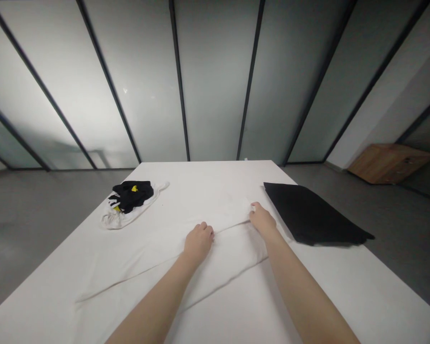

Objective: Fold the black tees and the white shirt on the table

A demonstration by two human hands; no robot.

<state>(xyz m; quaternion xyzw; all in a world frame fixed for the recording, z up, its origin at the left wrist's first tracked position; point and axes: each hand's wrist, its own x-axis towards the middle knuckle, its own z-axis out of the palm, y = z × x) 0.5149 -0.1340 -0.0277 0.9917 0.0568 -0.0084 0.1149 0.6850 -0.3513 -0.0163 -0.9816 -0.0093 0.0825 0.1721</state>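
A white cloth (pixel 232 248) lies partly folded over the white table, its long edges running slantwise from lower left to upper right. My left hand (pixel 199 240) rests on the middle of its upper folded edge, fingers curled and closed on the fabric. Farther right, my right hand (pixel 262 219) pinches the cloth at its right end, between thumb and fingers. The cloth's far left part spreads low on the table, and its outline is hard to tell from the white surface.
Dark folded fabric (pixel 311 215) lies at the table's right edge. Crumpled black cloth with yellow and white patches (pixel 134 193) sits on white fabric (pixel 120 220) at the left. The white table (pixel 208 179) reaches toward frosted glass panels. A wooden cabinet (pixel 387 162) stands far right.
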